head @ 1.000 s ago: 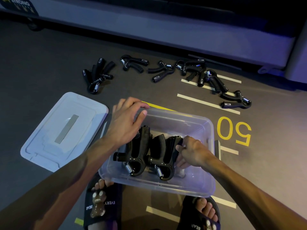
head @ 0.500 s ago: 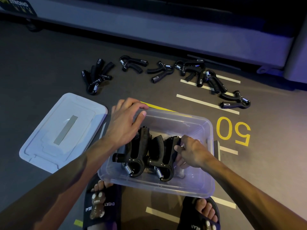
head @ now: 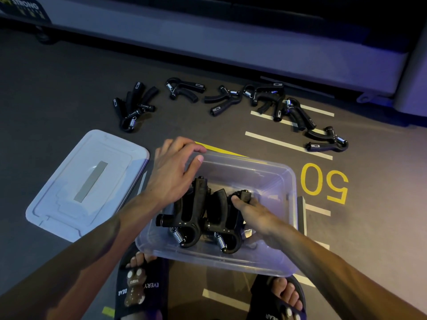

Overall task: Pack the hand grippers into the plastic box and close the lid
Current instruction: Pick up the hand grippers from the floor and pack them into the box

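Observation:
A clear plastic box (head: 272,174) sits on the floor between my feet. Two black hand grippers (head: 196,211) stand side by side inside it, springs toward me. My left hand (head: 173,174) grips the box's far left rim, thumb inside. My right hand (head: 256,215) is inside the box, fingers closed on the handle of the right-hand gripper (head: 240,197). The box's lid (head: 69,188) lies flat on the floor to the left. Several more hand grippers lie in a loose row beyond the box, from a left pile (head: 134,107) to the far right one (head: 328,139).
The grey floor carries white stripes (head: 288,144) and a yellow "50" (head: 323,183) right of the box. A low light-coloured platform edge (head: 231,49) runs across the back. My sandalled feet (head: 138,287) are just below the box.
My right hand has shifted its grip slightly up the right-hand gripper's handle. The left hand stays on the box rim.

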The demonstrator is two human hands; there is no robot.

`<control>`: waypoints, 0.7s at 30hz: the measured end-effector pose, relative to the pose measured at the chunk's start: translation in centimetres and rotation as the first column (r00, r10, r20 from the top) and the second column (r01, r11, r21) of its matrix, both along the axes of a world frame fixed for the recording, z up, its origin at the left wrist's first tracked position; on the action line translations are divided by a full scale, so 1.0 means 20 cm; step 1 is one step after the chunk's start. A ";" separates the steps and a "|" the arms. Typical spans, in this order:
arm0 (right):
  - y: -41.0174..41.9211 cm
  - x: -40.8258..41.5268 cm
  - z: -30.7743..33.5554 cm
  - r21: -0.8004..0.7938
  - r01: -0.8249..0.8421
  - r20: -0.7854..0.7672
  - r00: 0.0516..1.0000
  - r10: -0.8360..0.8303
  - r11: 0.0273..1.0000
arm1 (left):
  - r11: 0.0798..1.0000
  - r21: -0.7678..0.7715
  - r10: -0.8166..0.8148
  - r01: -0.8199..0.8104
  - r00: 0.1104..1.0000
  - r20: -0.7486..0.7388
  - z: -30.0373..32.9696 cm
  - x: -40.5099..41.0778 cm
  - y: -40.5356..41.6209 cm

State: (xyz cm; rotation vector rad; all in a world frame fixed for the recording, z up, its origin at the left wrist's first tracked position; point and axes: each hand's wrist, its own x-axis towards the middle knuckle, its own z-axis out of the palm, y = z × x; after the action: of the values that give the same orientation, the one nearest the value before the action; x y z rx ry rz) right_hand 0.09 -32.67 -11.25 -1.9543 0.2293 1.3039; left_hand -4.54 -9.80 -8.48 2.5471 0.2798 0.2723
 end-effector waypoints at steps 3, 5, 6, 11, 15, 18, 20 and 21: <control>0.02 -0.05 -0.06 0.034 0.158 -0.057 0.986 -0.156 0.987 | 1.000 -0.003 -0.001 0.001 1.000 -0.003 0.00 0.00 0.00; 0.02 -0.07 -0.07 0.038 0.194 -0.077 0.979 -0.191 0.980 | 1.000 -0.003 -0.002 0.002 1.000 -0.004 0.00 0.00 0.00; 0.02 -0.08 -0.07 0.044 0.206 -0.081 0.976 -0.202 0.978 | 1.000 -0.005 -0.001 0.001 1.000 -0.004 0.00 0.00 0.00; 0.01 -0.11 -0.08 0.029 0.218 -0.061 0.974 -0.216 0.975 | 1.000 -0.015 0.003 -0.003 1.000 0.003 -0.01 0.00 0.00; 0.01 -0.11 -0.08 0.050 0.221 -0.047 0.975 -0.219 0.974 | 1.000 -0.028 0.004 -0.003 1.000 0.012 -0.02 0.01 0.00; 0.01 -0.11 -0.08 0.063 0.228 -0.062 0.973 -0.224 0.972 | 0.999 -0.048 0.002 -0.001 1.000 0.023 -0.02 0.01 -0.01; 0.01 -0.11 -0.09 0.062 0.229 -0.071 0.972 -0.224 0.971 | 0.998 -0.056 -0.024 0.025 1.000 0.013 0.00 0.01 0.01; 0.01 -0.11 -0.09 0.058 0.232 -0.077 0.971 -0.227 0.971 | 0.999 -0.035 -0.040 0.040 0.999 0.004 0.01 0.02 0.03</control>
State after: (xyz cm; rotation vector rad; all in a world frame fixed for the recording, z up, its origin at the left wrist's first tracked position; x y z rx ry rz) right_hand -2.15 -32.40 -13.03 -1.7701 0.4285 1.2126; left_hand -4.12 -9.24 -8.33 2.5143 0.2296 0.2541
